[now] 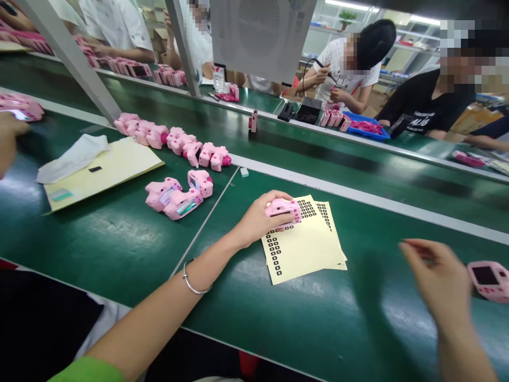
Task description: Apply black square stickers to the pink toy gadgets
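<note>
My left hand [256, 218] is wrapped round a pink toy camera [296, 206], its screen side up, over the upper left of a cream sticker sheet [304, 249] printed with rows of small black squares. A second such sheet [337, 249] lies partly beneath it. My right hand [443, 278] hovers above the green bench to the right, thumb and forefinger drawn together in a pinch. Whatever may be between those fingertips is too small to make out. Just beyond that hand, another pink toy camera [491, 281] lies with its dark screen facing up.
Three pink cameras [185, 201] cluster left of my arm. Behind them a row of several more [170, 139] runs along a white strip. A yellow sheet [115, 164] bears a white cloth [73, 156]. Another person's hand [8, 138] shows at far left. Co-workers sit across the bench.
</note>
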{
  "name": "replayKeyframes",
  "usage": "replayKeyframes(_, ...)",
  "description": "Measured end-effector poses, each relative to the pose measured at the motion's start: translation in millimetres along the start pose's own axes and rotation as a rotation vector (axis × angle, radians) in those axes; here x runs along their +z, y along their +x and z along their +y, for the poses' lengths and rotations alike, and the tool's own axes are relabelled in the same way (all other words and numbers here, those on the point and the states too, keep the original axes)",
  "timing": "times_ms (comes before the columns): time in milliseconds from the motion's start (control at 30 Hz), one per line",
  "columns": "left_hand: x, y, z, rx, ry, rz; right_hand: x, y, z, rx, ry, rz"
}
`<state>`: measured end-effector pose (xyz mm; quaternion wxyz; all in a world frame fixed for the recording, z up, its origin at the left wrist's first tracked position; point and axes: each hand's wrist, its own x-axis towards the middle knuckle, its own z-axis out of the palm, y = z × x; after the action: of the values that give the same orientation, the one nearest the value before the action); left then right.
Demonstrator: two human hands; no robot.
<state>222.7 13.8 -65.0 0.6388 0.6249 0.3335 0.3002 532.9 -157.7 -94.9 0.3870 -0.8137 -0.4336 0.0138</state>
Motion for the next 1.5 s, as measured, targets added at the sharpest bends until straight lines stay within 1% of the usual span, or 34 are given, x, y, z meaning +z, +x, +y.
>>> replayKeyframes(67,-1.7,-2.3,-6.7,-0.028,-0.031,0.092,30.0,-30.7,-53.7,-0.122,0.197,-0.424)
replayKeyframes(100,-1.8,-2.2,-11.8,-0.026,-0.029,0.14,45.4,-47.0,-76.7,-0.197,0.249,-0.599)
replayKeyframes(133,-1.4,-1.6,-17.3,-0.019,-0.021,0.174,59.7,-62.3,-95.6,-0.241,0.269,-0.732)
replayKeyframes(167,-0.6,-0.7,-22.7,-0.01,-0.008,0.191,72.1,-75.5,-109.6,-0.277,0.265,-0.812)
replayKeyframes(200,0.5,0.1,-27.4,0.003,0.01,0.19,82.1,-86.1,-118.9,-0.313,0.232,-0.833)
replayKeyframes(267,2.8,1.2,-34.2,0.032,0.049,0.161,93.8,-98.3,-125.6,-0.338,0.168,-0.798)
replayKeyframes(367,5.8,1.2,-37.9,0.075,0.084,0.132,96.3,-100.1,-121.0,-0.338,0.133,-0.747)
replayKeyframes(433,7.0,0.7,-38.2,0.097,0.104,0.12,94.3,-97.3,-118.9,-0.356,0.112,-0.754)
replayKeyframes(533,7.7,0.5,-38.3,0.107,0.112,0.11,93.3,-93.7,-122.1,-0.374,0.066,-0.78)
replayKeyframes(667,7.2,1.5,-38.7,0.081,0.054,0.103,95.1,-91.4,-128.2,-0.339,0.053,-0.833)
replayKeyframes(767,6.2,1.8,-38.0,0.057,0.041,0.098,93.2,-90.5,-128.1,-0.34,0.042,-0.857)
replayKeyframes(867,4.9,1.1,-35.0,0.044,0.056,0.075,86.1,-85.4,-126.9,-0.345,0.089,-0.883)
replayKeyframes(900,4.6,0.7,-33.5,0.048,0.059,0.069,83.4,-81.7,-127.2,-0.341,0.126,-0.872)
replayKeyframes(967,4.6,0.1,-30.2,0.059,0.05,0.059,79.7,-71.2,-130.1,-0.34,0.203,-0.792)
replayKeyframes(1033,5.6,-0.6,-27.4,0.057,0.019,0.06,80.5,-58.5,-135.8,-0.37,0.255,-0.635)
replayKeyframes(1100,7.1,-1.6,-26.1,0.042,-0.009,0.064,86.5,-47.1,-143.2,-0.415,0.277,-0.494)
replayKeyframes(1167,8.4,-2.6,-26.5,0.038,-0.006,0.069,95.5,-39.8,-150.1,-0.445,0.277,-0.407)
replayKeyframes(1300,9.1,-3.5,-29.3,0.082,0.06,0.064,109.0,-37.5,-157.0,-0.46,0.222,-0.332)
replayKeyframes(1500,11.0,-4.0,-29.9,0.099,0.1,0.062,111.1,-39.6,-154.5,-0.46,0.196,-0.312)
